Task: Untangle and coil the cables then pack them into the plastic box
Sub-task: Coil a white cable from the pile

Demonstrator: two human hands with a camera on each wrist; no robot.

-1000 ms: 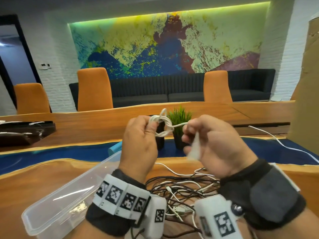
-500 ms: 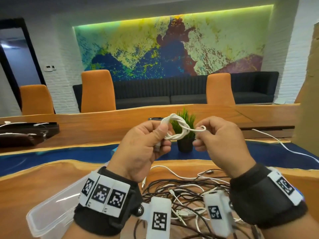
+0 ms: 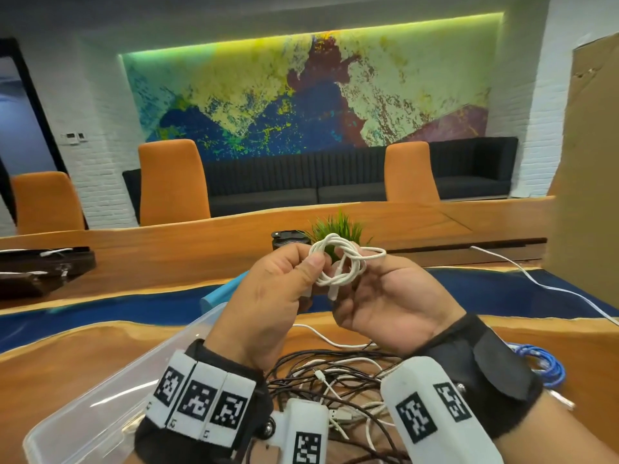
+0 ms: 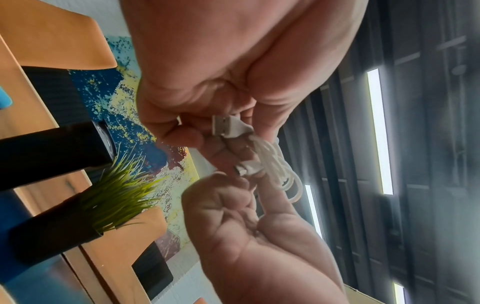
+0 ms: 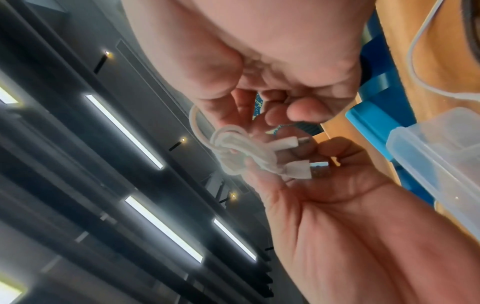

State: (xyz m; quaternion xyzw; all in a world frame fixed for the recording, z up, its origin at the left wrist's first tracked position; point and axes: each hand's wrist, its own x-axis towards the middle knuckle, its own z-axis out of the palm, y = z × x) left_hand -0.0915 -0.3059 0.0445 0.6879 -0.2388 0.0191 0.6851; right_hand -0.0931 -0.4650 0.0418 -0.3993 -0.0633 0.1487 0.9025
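Observation:
Both hands hold a small white cable coil (image 3: 338, 262) at chest height above the table. My left hand (image 3: 301, 272) pinches its left side between thumb and fingers. My right hand (image 3: 368, 279), palm turned up, holds the right side with curled fingers. Two white plugs hang under the coil; the left wrist view shows the USB plug (image 4: 223, 127) and the coil (image 4: 275, 164). In the right wrist view the coil (image 5: 233, 148) sits between both hands. The clear plastic box (image 3: 100, 396) lies open at the lower left. A tangle of black and white cables (image 3: 335, 373) lies below my wrists.
A blue lid (image 3: 217, 296) lies behind the box. A small green plant (image 3: 338, 229) and a black cup (image 3: 288, 239) stand beyond my hands. A blue cable bundle (image 3: 542, 363) and a loose white cable (image 3: 536, 283) lie at the right. Cardboard (image 3: 589, 162) stands far right.
My right hand has turned palm up and closed in on the left hand. The white cable has gone from a stretched knot to a compact coil with both plugs hanging.

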